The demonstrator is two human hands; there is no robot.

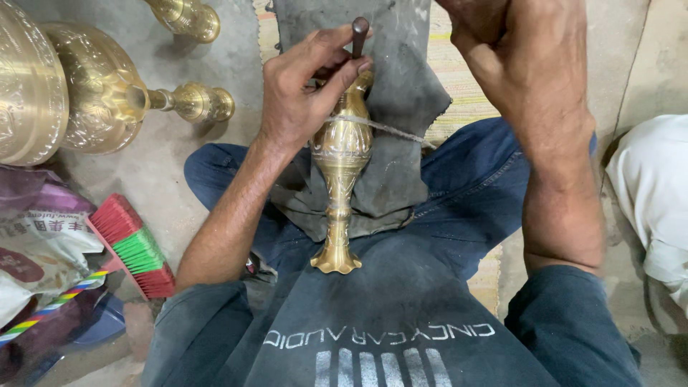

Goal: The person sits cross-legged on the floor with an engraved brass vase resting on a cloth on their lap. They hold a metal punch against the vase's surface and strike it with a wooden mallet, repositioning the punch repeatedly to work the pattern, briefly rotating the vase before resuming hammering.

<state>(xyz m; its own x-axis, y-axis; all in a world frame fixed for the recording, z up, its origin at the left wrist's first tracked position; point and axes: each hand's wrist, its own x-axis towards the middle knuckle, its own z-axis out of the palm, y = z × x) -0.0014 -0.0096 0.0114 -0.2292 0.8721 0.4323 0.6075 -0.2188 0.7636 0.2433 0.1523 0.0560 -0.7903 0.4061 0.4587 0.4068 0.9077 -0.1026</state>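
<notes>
Concrete floor (pixel 179 154) is carrying brass vessels (pixel 100 93) and a broom (pixel 136 251) at the left. Lying across the lap on a dark cloth (pixel 401 93) — a brass vase (pixel 340 172). Left hand (pixel 304 89) is pinching a dark tool (pixel 358 34) against the vase's neck; right hand (pixel 523 50) is rising above, its grip partly cropped — cannot tell.

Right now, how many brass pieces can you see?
4: a vase under the left hand, a bowl edge and goblet at left, another piece above. More may be hidden.
</notes>
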